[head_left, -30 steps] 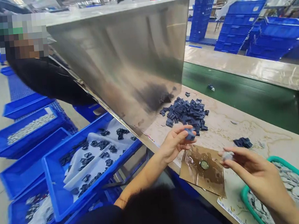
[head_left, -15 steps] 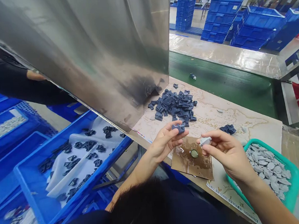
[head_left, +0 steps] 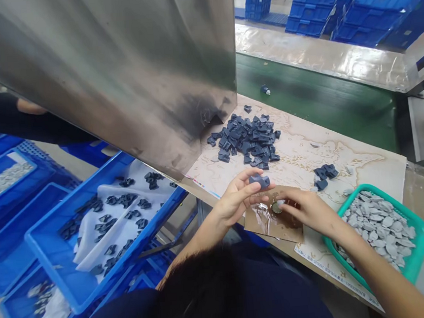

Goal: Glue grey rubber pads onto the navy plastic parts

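Note:
My left hand (head_left: 237,196) pinches a small dark blue plastic part (head_left: 260,180) between thumb and fingers, above the front edge of the table. My right hand (head_left: 307,209) is closed on a small light grey piece (head_left: 280,203), mostly hidden by the fingertips. Those fingertips are at a small round dish (head_left: 276,208) on a wet brown cardboard sheet (head_left: 292,231); whether the piece touches the dish I cannot tell. Beyond my left hand lies a heap of dark blue parts (head_left: 249,138). A green basket (head_left: 423,239) full of light grey pieces (head_left: 383,223) stands right of my right forearm.
A few dark blue parts (head_left: 325,173) lie behind the basket. One part (head_left: 265,90) sits on the green conveyor belt (head_left: 322,105). A tall metal panel (head_left: 145,75) rises at left. Below it, a blue crate (head_left: 54,271) holds dark parts on white cloth. Another person's sleeve (head_left: 27,125) shows.
My right hand has moved left and down with the grey piece, to the round dish. My left hand still holds the blue part. The camera view has tilted slightly.

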`<state>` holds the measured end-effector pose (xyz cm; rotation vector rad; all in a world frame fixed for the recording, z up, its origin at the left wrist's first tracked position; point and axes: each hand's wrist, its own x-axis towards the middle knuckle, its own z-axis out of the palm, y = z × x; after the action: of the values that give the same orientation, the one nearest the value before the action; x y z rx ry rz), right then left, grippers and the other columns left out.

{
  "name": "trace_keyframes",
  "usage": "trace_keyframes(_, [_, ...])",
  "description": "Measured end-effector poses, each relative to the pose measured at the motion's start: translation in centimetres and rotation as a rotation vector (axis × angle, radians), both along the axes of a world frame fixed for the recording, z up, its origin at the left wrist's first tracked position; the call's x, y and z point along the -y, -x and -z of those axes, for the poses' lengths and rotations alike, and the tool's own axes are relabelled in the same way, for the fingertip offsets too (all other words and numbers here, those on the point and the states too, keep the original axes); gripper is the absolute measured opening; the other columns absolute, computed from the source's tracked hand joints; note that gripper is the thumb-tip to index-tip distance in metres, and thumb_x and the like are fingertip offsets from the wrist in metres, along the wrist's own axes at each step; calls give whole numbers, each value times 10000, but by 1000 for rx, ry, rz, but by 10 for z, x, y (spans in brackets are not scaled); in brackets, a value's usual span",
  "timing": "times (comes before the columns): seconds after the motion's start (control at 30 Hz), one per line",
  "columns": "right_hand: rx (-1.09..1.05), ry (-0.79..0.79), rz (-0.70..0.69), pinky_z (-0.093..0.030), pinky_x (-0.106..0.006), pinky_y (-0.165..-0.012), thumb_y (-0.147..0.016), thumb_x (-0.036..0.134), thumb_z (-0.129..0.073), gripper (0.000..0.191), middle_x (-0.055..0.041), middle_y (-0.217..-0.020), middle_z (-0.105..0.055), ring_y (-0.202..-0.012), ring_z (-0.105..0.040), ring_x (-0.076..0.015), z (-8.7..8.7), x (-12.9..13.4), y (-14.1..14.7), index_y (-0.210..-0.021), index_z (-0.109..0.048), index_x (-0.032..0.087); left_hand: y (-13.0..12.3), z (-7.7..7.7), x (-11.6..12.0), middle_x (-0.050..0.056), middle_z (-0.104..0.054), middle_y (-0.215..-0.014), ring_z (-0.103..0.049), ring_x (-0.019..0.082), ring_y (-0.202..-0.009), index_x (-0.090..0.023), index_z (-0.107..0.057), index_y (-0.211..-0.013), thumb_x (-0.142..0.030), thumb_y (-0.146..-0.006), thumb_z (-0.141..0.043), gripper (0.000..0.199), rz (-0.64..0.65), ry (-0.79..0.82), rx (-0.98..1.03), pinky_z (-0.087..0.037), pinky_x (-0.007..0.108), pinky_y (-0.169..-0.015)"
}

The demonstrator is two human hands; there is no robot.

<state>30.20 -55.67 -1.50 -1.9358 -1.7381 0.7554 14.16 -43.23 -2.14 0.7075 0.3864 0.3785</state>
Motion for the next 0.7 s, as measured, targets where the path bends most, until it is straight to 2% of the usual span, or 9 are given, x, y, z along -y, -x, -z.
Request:
trace_keyframes(0.1, [153,83,2,-395,-253,-552,-849,228,-548,128,-35,-673,-622,-599,-560,-166,20,-3,-3,-742,-595,175,-1,1,0,-32,-605,-747,-669,125,-733,-182,-561,-935,-329,-575,-823,469,6,21,-7,-492,147,-546])
trace_keyframes(0.17, [170,100,-15,-371,-245,-540,-844,208,-559,136,-25,-644,-606,-585,-552,-161,28,-4,-1,-712,-567,178,-2,1,0,-41,-587,-717,-651,100,-665,-182,-567,-926,-335,-557,-833,480,18,41,-20,-471,128,-503])
trace_keyframes(0.3, [171,102,-47,-347,-237,-521,-812,132,-571,139,-20,-641,-611,-567,-550,-154,33,-6,4,-685,-542,179,-3,2,-1,-43,-572,-714,-634,89,-665,-183,-562,-924,-323,-555,-831,477,12,40,-28,-447,107,-474])
trace_keyframes(0.4, [166,91,-52,-368,-240,-521,-820,130,-572,112,-23,-653,-618,-571,-556,-155,29,-5,0,-717,-565,174,-3,3,-1,-39,-562,-718,-633,96,-684,-181,-555,-907,-317,-571,-818,447,17,18,-28,-455,112,-481])
trace_keyframes(0.5, [111,-86,-21,-421,-243,-533,-863,169,-559,55,-26,-710,-640,-572,-562,-143,16,-2,-6,-861,-614,169,-3,3,-1,-33,-556,-733,-634,104,-699,-175,-554,-853,-321,-567,-818,416,6,-30,-35,-469,124,-490])
trace_keyframes(0.6, [52,-399,43,-449,-239,-512,-896,205,-559,79,-23,-729,-646,-538,-553,-124,-3,4,-6,-943,-617,179,-6,4,2,-25,-568,-776,-634,105,-714,-173,-556,-827,-328,-577,-815,392,-25,-109,-35,-482,134,-503])
trace_keyframes(0.7, [95,-663,93,-471,-239,-515,-892,164,-580,99,-24,-763,-653,-580,-581,-129,-20,12,2,-981,-598,203,-10,7,8,-19,-590,-788,-625,94,-687,-170,-562,-821,-341,-597,-808,374,-68,-215,-22,-505,157,-536])
